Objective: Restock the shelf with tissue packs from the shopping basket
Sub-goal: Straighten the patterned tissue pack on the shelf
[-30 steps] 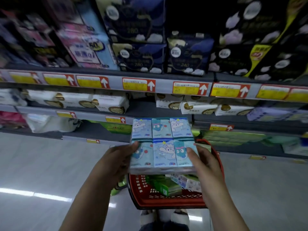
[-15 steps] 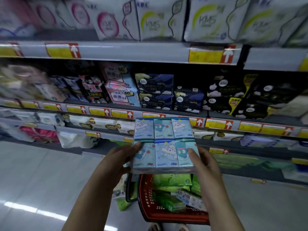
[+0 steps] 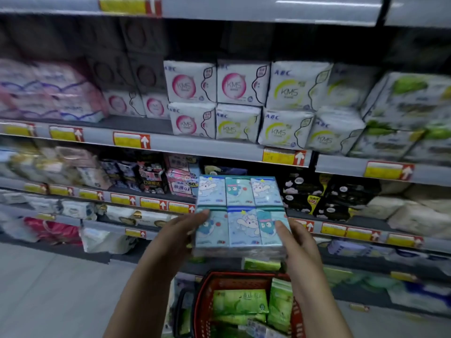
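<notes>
Ok, near first: red basket at 6 o'clock, green packs inside. Above it, left hand and right hand grip blue tissue multipack at its 9 and 3 o'clock edges, mid-air. Stocked shelf at 12.

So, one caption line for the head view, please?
Left hand and right hand hold a pale blue plastic-wrapped tissue multipack above a red plastic shopping basket, before stocked shelves.
</notes>
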Demonstrator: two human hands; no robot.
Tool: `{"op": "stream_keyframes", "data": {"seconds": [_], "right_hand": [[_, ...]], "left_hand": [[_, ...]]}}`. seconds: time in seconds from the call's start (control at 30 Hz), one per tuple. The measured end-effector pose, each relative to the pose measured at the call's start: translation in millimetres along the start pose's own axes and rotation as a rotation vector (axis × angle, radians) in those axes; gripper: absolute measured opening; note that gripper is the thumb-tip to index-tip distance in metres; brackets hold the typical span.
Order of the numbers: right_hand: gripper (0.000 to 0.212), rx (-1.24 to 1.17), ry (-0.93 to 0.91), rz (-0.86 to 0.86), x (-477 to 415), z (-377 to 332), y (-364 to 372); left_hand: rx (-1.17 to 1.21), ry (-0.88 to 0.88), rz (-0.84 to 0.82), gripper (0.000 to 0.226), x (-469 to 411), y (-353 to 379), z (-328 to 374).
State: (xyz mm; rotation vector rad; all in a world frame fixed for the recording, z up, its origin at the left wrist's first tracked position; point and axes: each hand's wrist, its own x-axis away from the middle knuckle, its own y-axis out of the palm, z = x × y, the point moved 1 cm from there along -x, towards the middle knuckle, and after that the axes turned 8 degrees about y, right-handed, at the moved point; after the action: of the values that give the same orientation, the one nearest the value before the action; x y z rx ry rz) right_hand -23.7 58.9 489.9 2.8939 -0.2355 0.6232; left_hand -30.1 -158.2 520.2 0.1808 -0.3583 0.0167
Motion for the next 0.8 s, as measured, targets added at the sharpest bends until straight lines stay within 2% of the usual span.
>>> {"op": "stream_keyframes", "data": {"seconds": [0.1, 0.3, 0.4, 0.6, 0.7, 0.8], "right_hand": [[0.046, -0.018, -0.058, 0.016, 7, -17, 4], [0.027, -0.046, -0.075, 0.082, 16, -54, 0], [0.044, -0.123, -0.079, 0.076, 19, -71, -5], [0.025, 0.083, -0.284, 0.077, 31, -81, -6], [0.048, 0.271, -0.409, -0.027, 34, -84, -2], [0.072, 0.317, -0.477, -0.201, 41, -91, 4]], "left_hand": [[-0.019, 0.069, -0.073, 0.053, 1, 0, 14], [-0.016, 0.125, -0.096, 0.041, 1, 8, 38], [0.073, 0.122, -0.069, 0.047, 4, 8, 49], [0.3, 0.111, -0.065, 0.057, 7, 1, 70], [0.348, 0.139, -0.082, 0.062, 6, -9, 74], [0.386, 0.212, -0.07, 0.063, 6, -20, 77]]}}
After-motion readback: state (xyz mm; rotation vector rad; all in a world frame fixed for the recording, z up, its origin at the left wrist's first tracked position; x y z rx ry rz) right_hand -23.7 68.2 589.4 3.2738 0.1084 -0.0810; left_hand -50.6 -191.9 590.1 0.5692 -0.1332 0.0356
